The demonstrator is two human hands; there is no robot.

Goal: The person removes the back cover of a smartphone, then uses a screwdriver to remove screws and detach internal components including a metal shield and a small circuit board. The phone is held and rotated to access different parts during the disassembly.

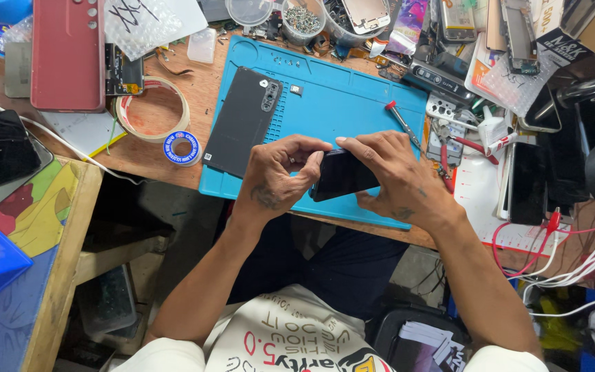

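A dark smartphone (342,176) is held between both hands above the near edge of a blue work mat (352,96). My left hand (280,172) grips its left end with fingers curled over the top. Over the phone's right end wraps my right hand (397,176), its fingers pressing along the upper edge. A black phone back cover (242,120) with camera cut-outs lies flat on the mat's left part. To the right of the hands, a red-handled screwdriver (402,122) rests on the mat.
The wooden bench holds a red phone (68,55), two tape rolls (153,110), a tub of screws (303,19), spare phones (528,182) and white cables (587,262) at the right. A painted wooden table (43,227) stands at the left.
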